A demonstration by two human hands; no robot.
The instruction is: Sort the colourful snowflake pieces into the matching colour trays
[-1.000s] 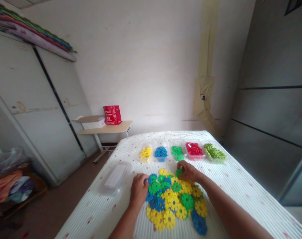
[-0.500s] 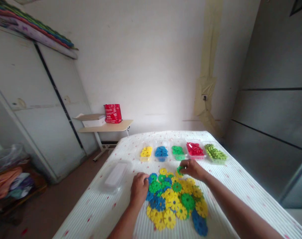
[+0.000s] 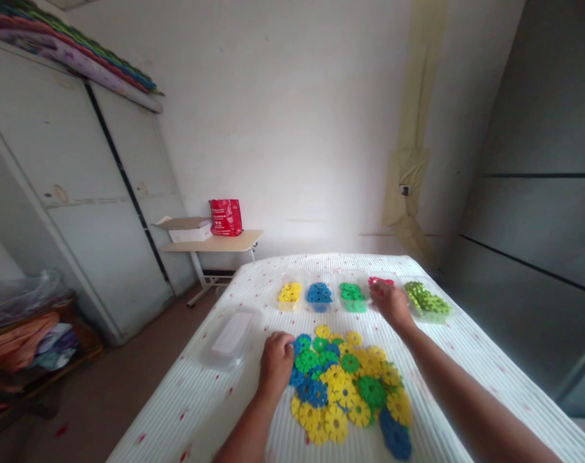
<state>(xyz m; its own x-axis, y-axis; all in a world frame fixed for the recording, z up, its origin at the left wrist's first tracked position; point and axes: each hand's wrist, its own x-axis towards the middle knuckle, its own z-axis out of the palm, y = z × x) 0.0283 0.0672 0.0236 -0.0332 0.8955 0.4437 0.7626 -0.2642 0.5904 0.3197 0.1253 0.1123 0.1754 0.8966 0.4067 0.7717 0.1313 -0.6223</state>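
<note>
A loose pile of flat, notched plastic flower discs (image 3: 334, 379) in yellow, blue and green lies on the cloth-covered table. My left hand (image 3: 277, 363) rests at the pile's left edge, its fingers curled beside the blue discs; whatever they hold is hidden. Over the front of the tub of red discs (image 3: 381, 281) is my right hand (image 3: 389, 302), fingers bent and pointing toward the tub of green discs (image 3: 352, 297). No disc shows in its fingers, and their undersides are hidden.
Left of the green tub stand a tub of blue discs (image 3: 320, 296) and a tub of yellow discs (image 3: 289, 296). A tub of lime-green pieces (image 3: 427, 301) is at the right end. A clear plastic lid or tray (image 3: 232, 339) lies on the left.
My right hand has moved from the pile's far edge up to the tubs; the green disc it held is out of sight. My left hand stays by the pile. The view has shifted slightly.
</note>
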